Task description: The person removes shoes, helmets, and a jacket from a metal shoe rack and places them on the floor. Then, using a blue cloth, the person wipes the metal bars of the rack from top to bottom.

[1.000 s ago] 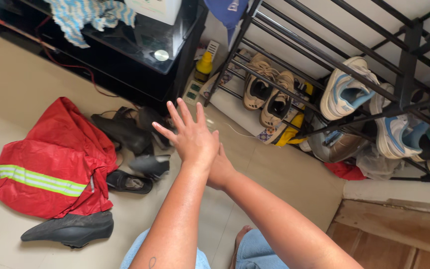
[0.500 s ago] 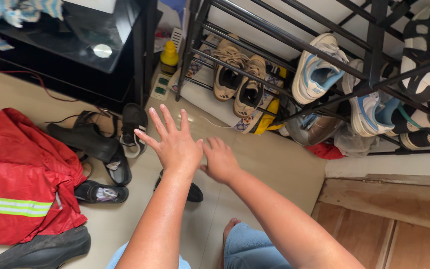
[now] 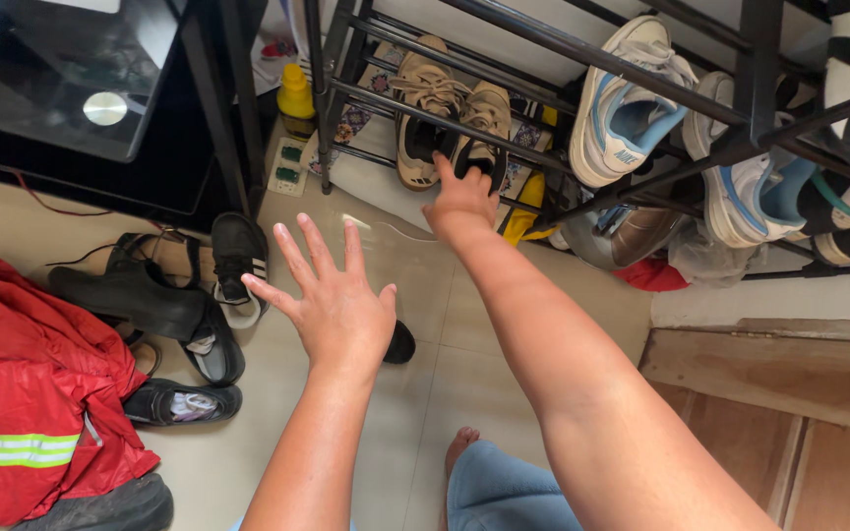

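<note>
My right hand point(image 3: 461, 200) reaches into the bottom shelf of the black metal shoe rack point(image 3: 543, 39) and its fingers curl around the heels of a pair of tan shoes point(image 3: 450, 123). My left hand point(image 3: 332, 305) hovers over the tiled floor with its fingers spread and nothing in it. A small black shoe point(image 3: 400, 342) lies on the floor just under that hand. White and blue sneakers point(image 3: 622, 103) sit on the rack to the right of the tan pair.
Several black shoes point(image 3: 164, 305) are scattered on the floor at left beside a red jacket with a reflective stripe point(image 3: 22, 393). A black glass-topped cabinet point(image 3: 81, 88) stands at the upper left, a yellow bottle point(image 3: 296, 98) beside it. A wooden step point(image 3: 769, 413) lies lower right.
My right hand has moved forward from beside my left hand to the tan shoes on the rack. The view has shifted so the rack is nearer.
</note>
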